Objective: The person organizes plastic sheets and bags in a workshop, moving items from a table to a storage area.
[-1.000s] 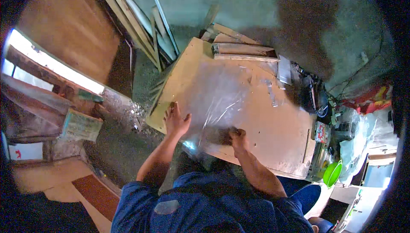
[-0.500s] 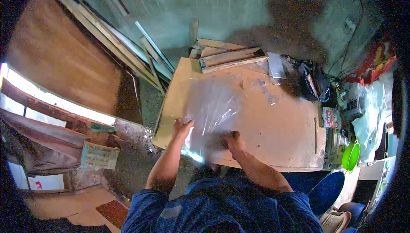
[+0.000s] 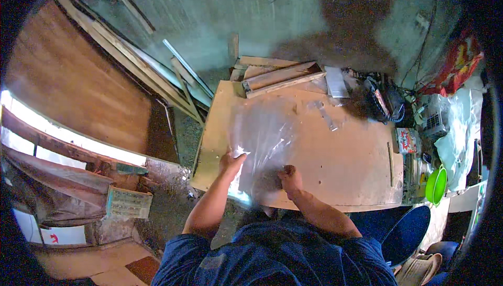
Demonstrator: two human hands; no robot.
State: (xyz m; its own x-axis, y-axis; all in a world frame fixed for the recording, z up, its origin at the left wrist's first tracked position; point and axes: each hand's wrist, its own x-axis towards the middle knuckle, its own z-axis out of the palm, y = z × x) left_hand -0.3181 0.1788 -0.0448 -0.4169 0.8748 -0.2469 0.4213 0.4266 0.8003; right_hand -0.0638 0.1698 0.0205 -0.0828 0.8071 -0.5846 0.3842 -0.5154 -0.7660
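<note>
A clear plastic sheet or bag (image 3: 264,134) lies spread over the left part of a tan wooden tabletop (image 3: 346,165). Its near end hangs by the table's front edge, where light glares off it. My left hand (image 3: 232,164) is closed on the left side of the plastic, thumb pointing inward over a bright crumpled fold. At the right side of the plastic, my right hand (image 3: 290,178) is closed with its fingers curled in, pinching the edge. A dark, blurred patch shows through the plastic beside my right hand; what it is I cannot make out.
A shallow wooden tray (image 3: 283,80) and wood offcuts lie at the table's back edge, near a dark bag (image 3: 378,100). A small box (image 3: 406,140) and a green basket (image 3: 436,185) stand at the right. Boards (image 3: 126,50) lean at the left; a blue chair (image 3: 403,236) is nearby.
My left hand has come slightly inward, bunching the plastic's left side. My right hand keeps its hold. The whole view has shifted a little.
</note>
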